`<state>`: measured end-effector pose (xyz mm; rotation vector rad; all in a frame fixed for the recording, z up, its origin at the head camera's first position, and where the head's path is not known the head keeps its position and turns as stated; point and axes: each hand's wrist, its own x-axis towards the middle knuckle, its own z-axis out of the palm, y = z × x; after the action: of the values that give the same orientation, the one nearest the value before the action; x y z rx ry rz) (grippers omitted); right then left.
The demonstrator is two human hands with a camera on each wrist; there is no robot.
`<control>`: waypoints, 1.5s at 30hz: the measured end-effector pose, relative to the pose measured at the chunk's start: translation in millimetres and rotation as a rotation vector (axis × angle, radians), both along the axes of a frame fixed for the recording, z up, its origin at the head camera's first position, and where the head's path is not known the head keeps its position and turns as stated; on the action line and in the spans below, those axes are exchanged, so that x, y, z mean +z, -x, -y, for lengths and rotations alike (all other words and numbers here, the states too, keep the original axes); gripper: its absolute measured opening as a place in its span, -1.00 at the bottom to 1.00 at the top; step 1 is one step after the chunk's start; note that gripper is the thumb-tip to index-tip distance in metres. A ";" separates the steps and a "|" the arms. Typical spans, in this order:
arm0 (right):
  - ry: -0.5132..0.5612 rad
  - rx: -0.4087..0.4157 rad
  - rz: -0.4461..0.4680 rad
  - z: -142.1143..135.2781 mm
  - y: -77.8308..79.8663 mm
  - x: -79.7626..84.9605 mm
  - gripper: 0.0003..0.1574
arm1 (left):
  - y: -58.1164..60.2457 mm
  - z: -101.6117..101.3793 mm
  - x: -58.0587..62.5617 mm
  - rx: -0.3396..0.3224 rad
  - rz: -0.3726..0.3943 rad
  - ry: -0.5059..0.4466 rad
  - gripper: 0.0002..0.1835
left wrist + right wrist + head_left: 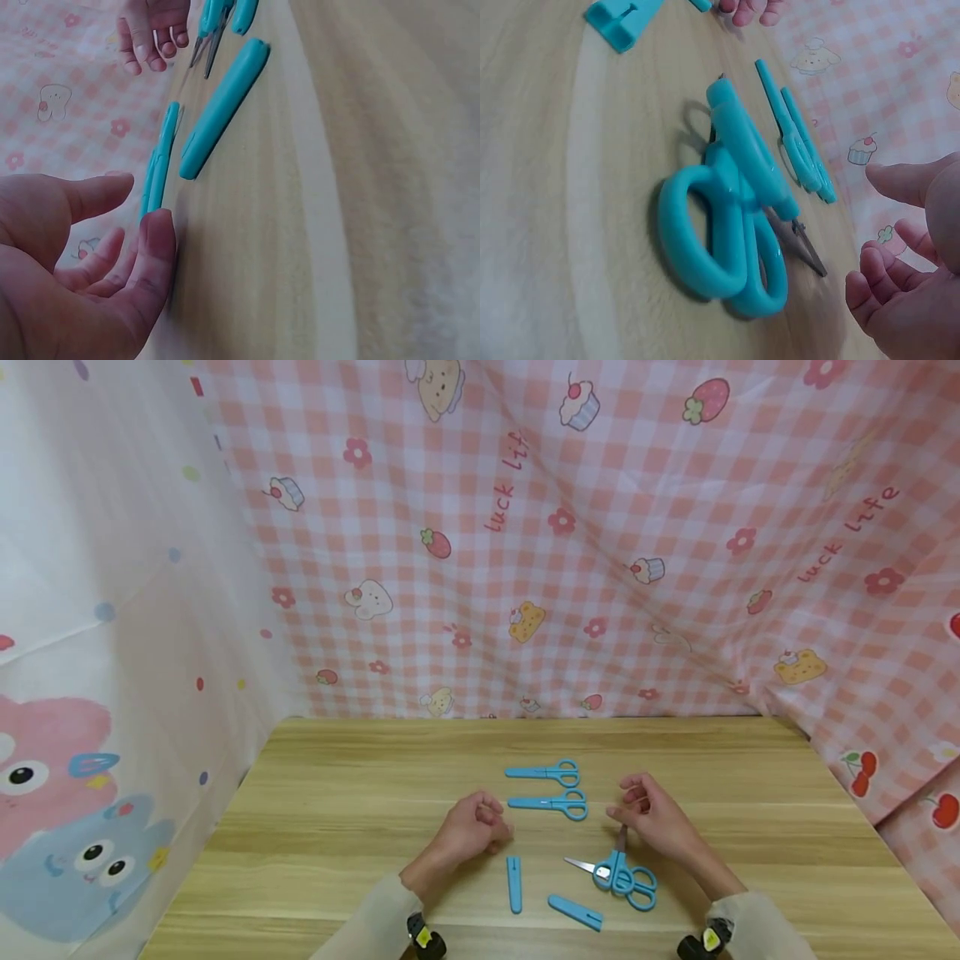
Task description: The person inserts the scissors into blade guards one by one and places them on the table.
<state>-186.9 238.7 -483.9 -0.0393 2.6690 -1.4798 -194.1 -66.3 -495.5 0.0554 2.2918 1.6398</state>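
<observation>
My left hand point(471, 828) holds nothing; its fingers are loosely bent above the table, with thumb and fingers apart in the left wrist view. My right hand point(658, 818) is also free, fingers relaxed, beside the blade tip of an uncovered pair of blue scissors point(617, 860). A second uncovered pair of scissors point(643, 893) overlaps it, its blade pointing left. Two blue blade sheaths lie loose: one sheath point(513, 885) near my left hand, another sheath point(575, 912) close to the scissors. Farther back, two sheathed scissors point(537, 772) point(534, 803) lie side by side, handles to the right.
Everything lies on a wood-grain table point(337, 777). A pink checked cloth point(450, 485) hangs along its back edge and right side, and a white cartoon cloth point(150, 610) hangs on the left. Black wrist cameras point(429, 942) sit at both sleeves.
</observation>
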 end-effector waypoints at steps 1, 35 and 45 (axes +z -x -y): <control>-0.001 -0.002 0.006 -1.2 -0.9 -0.6 -0.43 | -1.2 0.6 -0.2 -0.003 0.005 0.001 -0.72; 0.139 0.111 0.054 -22.0 -5.2 -24.1 -0.44 | -18.7 -3.4 2.2 -0.189 -0.083 0.173 -0.59; 0.177 0.174 0.079 -22.3 -6.3 -24.7 -0.41 | -21.5 -10.3 3.5 -0.222 -0.170 0.175 -0.54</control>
<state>-180.6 261.0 -508.6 -0.2144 2.3984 -1.6199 -172.7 -56.0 -492.0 0.4080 2.4431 1.3666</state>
